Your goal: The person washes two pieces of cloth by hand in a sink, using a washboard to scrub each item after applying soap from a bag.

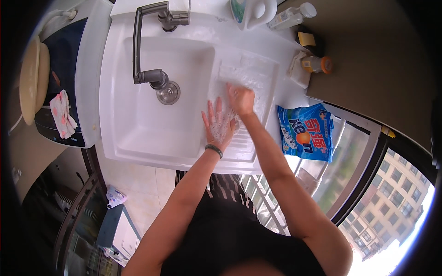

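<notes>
A white laundry sink [114,100] lies before me, with a ribbed washboard [241,139] on its right side. My left hand [219,120], covered in foam, is over the washboard's left edge with its fingers apart. A dark bangle [214,151] circles that wrist. Close beside it, my right hand [242,100] is curled and blurred by motion; whether anything is inside it is hidden. Soap suds [241,74] and a wet sheen cover the upper washboard.
A dark grey faucet [137,45] reaches over the basin drain [169,93]. A blue detergent bag [305,132] lies right of the sink. Along the back stand a white jug [255,13], a clear bottle [291,16] and an orange-lidded jar [316,64]. A patterned cloth [63,115] lies on the washing machine [90,86].
</notes>
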